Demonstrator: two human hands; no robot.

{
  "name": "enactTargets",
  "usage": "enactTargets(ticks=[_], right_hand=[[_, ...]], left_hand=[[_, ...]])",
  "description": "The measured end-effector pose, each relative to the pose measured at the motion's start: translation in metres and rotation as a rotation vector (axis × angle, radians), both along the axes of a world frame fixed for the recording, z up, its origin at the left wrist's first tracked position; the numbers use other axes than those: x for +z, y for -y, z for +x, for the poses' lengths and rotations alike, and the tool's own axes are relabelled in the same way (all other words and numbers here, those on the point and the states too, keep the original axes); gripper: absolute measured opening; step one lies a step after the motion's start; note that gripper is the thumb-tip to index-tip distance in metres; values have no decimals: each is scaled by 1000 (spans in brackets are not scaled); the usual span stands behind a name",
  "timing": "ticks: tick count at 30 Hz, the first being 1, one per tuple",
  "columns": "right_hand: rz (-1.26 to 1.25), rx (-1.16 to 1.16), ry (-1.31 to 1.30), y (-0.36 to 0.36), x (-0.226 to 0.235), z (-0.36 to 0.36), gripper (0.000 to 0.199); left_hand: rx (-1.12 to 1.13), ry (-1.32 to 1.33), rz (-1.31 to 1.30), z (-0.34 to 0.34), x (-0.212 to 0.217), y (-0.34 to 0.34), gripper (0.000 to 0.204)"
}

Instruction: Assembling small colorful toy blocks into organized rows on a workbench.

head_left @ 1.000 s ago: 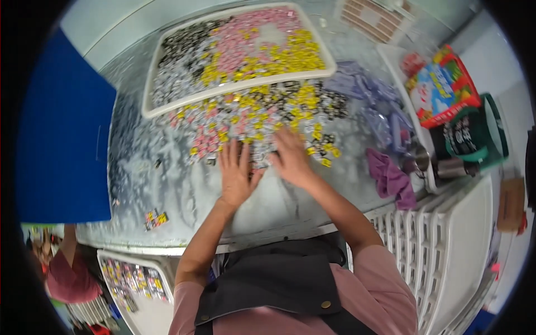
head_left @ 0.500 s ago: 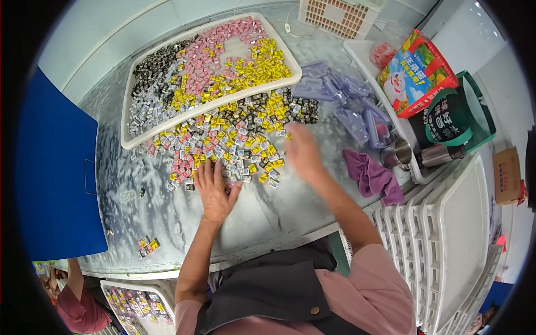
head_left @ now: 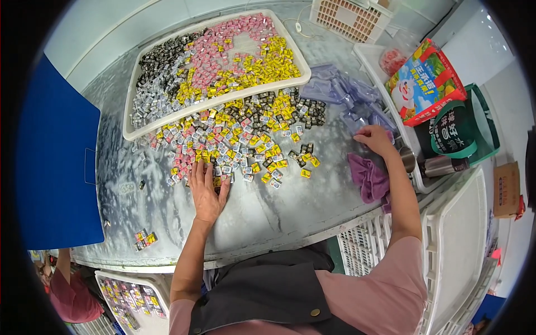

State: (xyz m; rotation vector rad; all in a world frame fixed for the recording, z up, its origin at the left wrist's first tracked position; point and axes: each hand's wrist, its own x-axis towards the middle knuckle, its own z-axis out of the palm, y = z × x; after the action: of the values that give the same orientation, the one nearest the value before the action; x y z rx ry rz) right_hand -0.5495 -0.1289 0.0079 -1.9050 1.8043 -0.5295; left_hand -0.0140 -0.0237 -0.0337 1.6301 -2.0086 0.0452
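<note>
Head view: left hand (head_left: 206,196) open on small multicoloured blocks (head_left: 223,138) before the white rectangular plastic tray (head_left: 218,102); right of that, right hand (head_left: 376,138) (cannot tell its grip).

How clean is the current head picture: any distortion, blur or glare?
Head view: the table shows a bowed front edge and pale patches, perhaps glare or residue; left hand and right hand look fairly sharp; the frame's corners go black.

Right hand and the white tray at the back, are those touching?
Apart: the head view shows tabletop and purplish plastic between the right hand and white tray.
</note>
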Motion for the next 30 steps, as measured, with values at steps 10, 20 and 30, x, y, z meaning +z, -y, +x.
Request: enactTargets(ticks=[10,20,30], right_hand=[[99,-1,102,5,-3,-12,25],[-569,45,-691,-5,-23,21,8],[-530,1050,-150,-159,19,276,16]], left_hand=[[20,22,8,-2,1,1,61],[15,-66,8,-1,-2,0,62],[-20,-26,68,14,3,-4,63]])
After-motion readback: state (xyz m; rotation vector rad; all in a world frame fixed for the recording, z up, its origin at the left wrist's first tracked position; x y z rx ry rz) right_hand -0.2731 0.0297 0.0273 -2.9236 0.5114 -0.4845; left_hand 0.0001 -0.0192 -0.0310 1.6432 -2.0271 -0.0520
